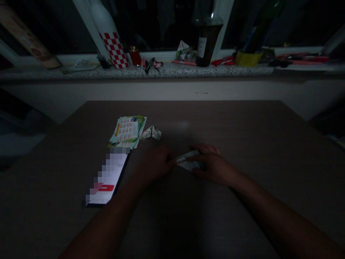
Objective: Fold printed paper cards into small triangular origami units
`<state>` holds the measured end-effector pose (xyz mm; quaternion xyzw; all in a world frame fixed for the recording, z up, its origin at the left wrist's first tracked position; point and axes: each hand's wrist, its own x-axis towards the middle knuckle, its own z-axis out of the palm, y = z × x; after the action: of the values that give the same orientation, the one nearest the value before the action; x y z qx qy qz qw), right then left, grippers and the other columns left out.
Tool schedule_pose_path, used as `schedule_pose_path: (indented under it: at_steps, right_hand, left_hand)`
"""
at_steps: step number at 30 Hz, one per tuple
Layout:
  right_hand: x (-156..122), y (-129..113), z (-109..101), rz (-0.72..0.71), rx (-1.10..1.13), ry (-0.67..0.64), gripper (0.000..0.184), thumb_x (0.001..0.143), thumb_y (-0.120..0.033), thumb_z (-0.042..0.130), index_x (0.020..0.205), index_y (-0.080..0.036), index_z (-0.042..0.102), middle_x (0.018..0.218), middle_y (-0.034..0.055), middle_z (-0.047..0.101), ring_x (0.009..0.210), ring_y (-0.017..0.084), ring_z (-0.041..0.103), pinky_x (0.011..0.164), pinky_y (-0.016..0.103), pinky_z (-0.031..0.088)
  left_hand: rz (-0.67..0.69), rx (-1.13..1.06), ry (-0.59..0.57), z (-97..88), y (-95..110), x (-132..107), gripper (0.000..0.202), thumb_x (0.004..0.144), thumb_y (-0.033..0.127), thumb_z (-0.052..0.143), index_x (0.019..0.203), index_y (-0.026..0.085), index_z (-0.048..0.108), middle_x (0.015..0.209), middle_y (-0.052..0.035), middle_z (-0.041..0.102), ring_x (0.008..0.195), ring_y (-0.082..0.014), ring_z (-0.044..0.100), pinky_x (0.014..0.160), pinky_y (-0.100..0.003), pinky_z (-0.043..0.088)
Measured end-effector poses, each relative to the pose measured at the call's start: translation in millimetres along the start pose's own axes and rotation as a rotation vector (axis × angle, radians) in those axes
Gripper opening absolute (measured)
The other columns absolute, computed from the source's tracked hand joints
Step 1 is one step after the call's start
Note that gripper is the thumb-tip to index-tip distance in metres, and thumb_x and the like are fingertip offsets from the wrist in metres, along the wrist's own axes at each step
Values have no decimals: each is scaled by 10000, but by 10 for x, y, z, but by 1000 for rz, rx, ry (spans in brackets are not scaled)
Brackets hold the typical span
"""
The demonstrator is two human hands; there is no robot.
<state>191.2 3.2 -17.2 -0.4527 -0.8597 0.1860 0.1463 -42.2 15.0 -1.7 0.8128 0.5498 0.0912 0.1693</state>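
Note:
A small folded printed paper, roughly triangular, lies on the table between my hands. With its fingers curled together, my left hand pinches the paper's pointed left tip. My right hand rests over the right end, its fingers spread across the paper and partly hiding it. Just beyond my left hand sits a folded paper piece with a raised, creased shape. A stack of printed green and white leaflets lies to its left.
A lit phone lies left of my left forearm on the brown table. Along the granite windowsill stand a red-and-white checked bottle, a dark labelled bottle, a yellow holder and a small red jar.

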Motion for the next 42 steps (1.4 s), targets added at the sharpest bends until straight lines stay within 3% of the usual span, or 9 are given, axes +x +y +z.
schedule_pose_path:
  at_steps: [3,7,11,16,23,28,33,38,42]
  right_hand:
    - [-20,27,11,-46,-1,6,424,761,-265,690,1180,-321,656,1413,82,473,1299,313,404,1045,518,294]
    - [-42,59,17,-138,7,13,448,790,-280,675,1233,-317,617,1411,85,473,1309,321,378,1042,535,297]
    - [-40,75,33,-178,16,34,487,777,-282,692,1254,-305,598,1402,89,484,1297,326,390,1033,539,316]
    - [-33,106,54,-182,54,132,298,846,-279,631,1140,-263,669,1322,93,569,1260,300,452,1013,518,355]
    - [1,148,2,-322,103,384,95,793,-204,680,883,-228,697,998,51,725,1105,255,585,956,467,407]
    - [26,136,-12,-327,116,346,110,790,-166,665,884,-219,686,924,41,724,961,218,638,920,418,440]
    - [22,166,33,-234,86,315,189,775,-128,655,947,-202,678,993,65,710,991,232,624,898,415,453]
    - [33,195,63,-187,67,281,192,787,-139,634,963,-199,681,978,74,710,954,236,637,879,415,464]
    - [41,207,51,-184,71,306,169,794,-154,642,949,-205,684,961,68,711,928,231,642,852,408,469]
  left_hand:
    - [133,-7,91,23,112,-50,57,812,220,590,844,183,619,871,-44,624,818,-193,592,699,-299,447]
    - [313,-60,28,65,190,-60,223,778,162,631,999,190,627,1014,-52,602,996,-210,560,856,-328,451]
    - [377,-41,1,101,146,-28,147,846,209,596,984,194,647,1010,-52,603,983,-202,560,862,-336,451]
    - [436,89,55,109,133,-4,151,914,231,513,924,177,653,932,-47,628,888,-191,568,812,-340,450]
    - [432,121,187,30,169,-15,172,935,220,469,908,161,628,920,-52,630,869,-185,556,801,-335,444]
    - [414,109,120,45,191,-28,126,902,235,522,943,167,619,991,-67,625,948,-207,562,866,-362,449]
    - [387,35,156,121,192,-38,325,834,339,616,1111,174,575,1149,-97,581,1088,-248,523,945,-392,440]
    - [385,107,100,161,207,18,209,859,231,562,1041,142,615,1055,-97,620,1020,-240,558,914,-389,466]
    - [423,48,171,168,152,40,199,920,180,462,1004,159,641,1003,-80,653,949,-202,602,868,-361,495]
